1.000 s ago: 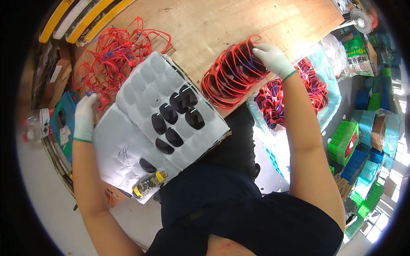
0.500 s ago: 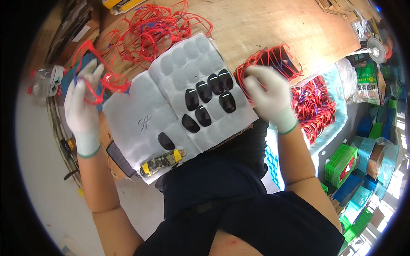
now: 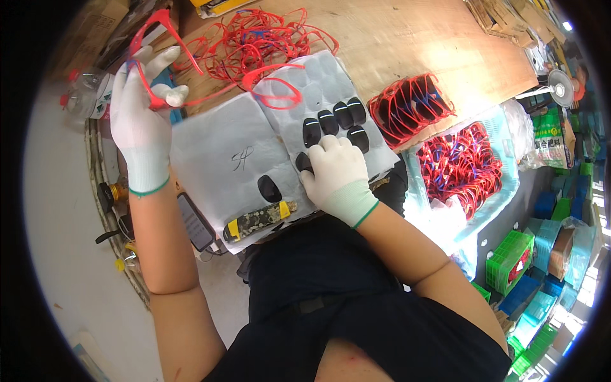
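Note:
My left hand [image 3: 143, 95], in a white glove, pinches a red eyeglass frame [image 3: 249, 79] between thumb and fingers. The frame is raised, and one rim reaches over the white moulded sheet [image 3: 216, 143]. Gloved in white too, my right hand [image 3: 335, 170] rests low over the lenses on that sheet. Its thumb and forefinger close around a dark lens [image 3: 304, 163]; the other fingertips are hidden. Several dark lenses [image 3: 327, 121] lie in a row just beyond them, and one more lens [image 3: 358, 139] sits to their right. A single lens [image 3: 269, 188] lies apart on the left.
A tangle of red frames [image 3: 254, 48] lies at the back of the wooden table [image 3: 382, 38]. To the right are a bundle of frames with dark lenses [image 3: 412, 108] and a blue crate [image 3: 509, 159] of red frames. A yellow-ended tool [image 3: 261, 219] and a phone [image 3: 196, 223] lie near me.
My right hand has moved left from the bundle of frames onto the lenses. My left hand has lifted the red frame up and rightward. The view has shifted slightly.

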The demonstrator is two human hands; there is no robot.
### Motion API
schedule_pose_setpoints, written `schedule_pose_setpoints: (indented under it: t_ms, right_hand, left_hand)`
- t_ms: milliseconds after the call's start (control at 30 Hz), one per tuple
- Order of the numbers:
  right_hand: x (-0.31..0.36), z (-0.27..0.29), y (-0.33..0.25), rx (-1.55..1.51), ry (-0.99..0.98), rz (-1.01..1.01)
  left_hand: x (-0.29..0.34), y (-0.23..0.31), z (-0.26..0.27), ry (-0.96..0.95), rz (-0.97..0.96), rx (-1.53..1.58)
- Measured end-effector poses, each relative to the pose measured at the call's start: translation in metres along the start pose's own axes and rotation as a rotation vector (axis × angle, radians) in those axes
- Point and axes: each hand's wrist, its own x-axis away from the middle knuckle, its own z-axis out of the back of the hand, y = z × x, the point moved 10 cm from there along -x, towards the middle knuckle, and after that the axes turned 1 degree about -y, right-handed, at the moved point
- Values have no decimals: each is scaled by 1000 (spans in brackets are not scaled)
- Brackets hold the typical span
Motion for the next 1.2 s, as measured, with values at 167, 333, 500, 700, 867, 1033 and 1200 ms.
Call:
schedule_pose_setpoints:
  t_ms: [167,333,500,700,867,1033,1200]
  right_hand:
    - [14,23,-7,-376,109,150]
    - [46,60,3,-512,25,218]
    - [78,78,-28,-1082,-202,288]
    - [74,90,-49,-1129,156,294]
    - [70,65,-48,-1526,-61,-9]
    - [77,33,-64,-1844,-593,-90]
    - [80,32,-56,-1717,-544,-35]
  left_hand:
    - [50,16,-6,-88,29,-35]
    - [137,-1,13,-248,114,191]
    - [211,-13,-30,-305,217,-3]
    - [236,5,-77,-552,32,-387]
    - [239,1,-73,-574,99,-392]
    - [246,3,-83,-680,83,-279]
    - [235,20,-84,-648,58,-355]
